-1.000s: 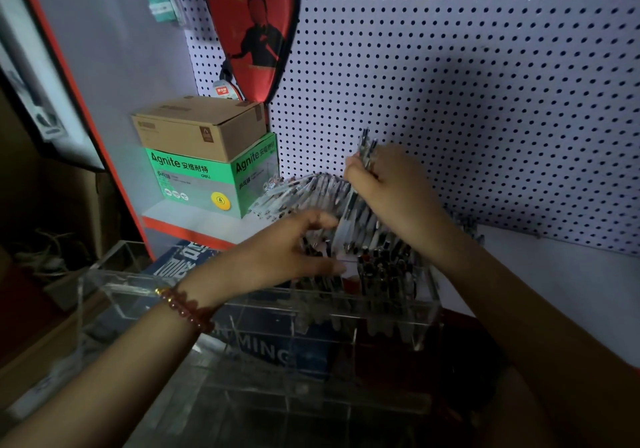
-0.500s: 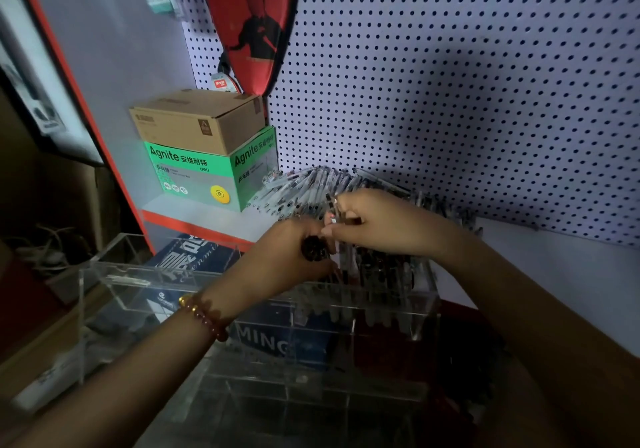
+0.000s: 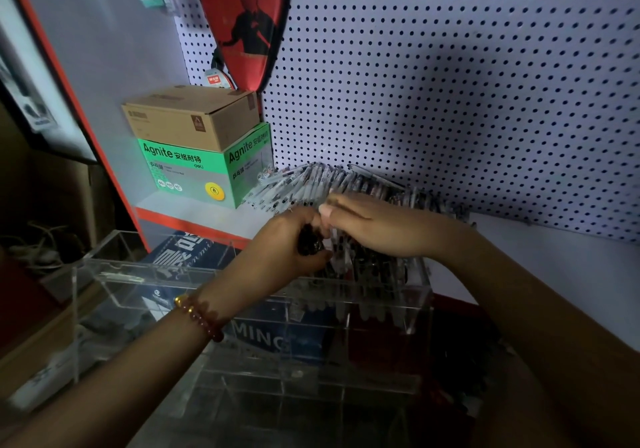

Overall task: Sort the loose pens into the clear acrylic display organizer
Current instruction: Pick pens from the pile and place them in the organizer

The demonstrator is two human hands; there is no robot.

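head view: left hand (image 3: 291,240) grips a dark bundle of pens (image 3: 309,244) over the clear acrylic organizer (image 3: 417,297). right hand (image 3: 375,228) pinches a pen (image 3: 335,240) beside it. risk: crowded slots could jam the pen or topple the fanned pens (image 3: 304,184). a second earlier the right hand was raised and the left lay spread.

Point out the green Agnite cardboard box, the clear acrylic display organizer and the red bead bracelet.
Green Agnite cardboard box (image 3: 180,174): head view, front face.
Clear acrylic display organizer (image 3: 117,276): head view, top rim, left end.
Red bead bracelet (image 3: 202,318): head view, middle beads.
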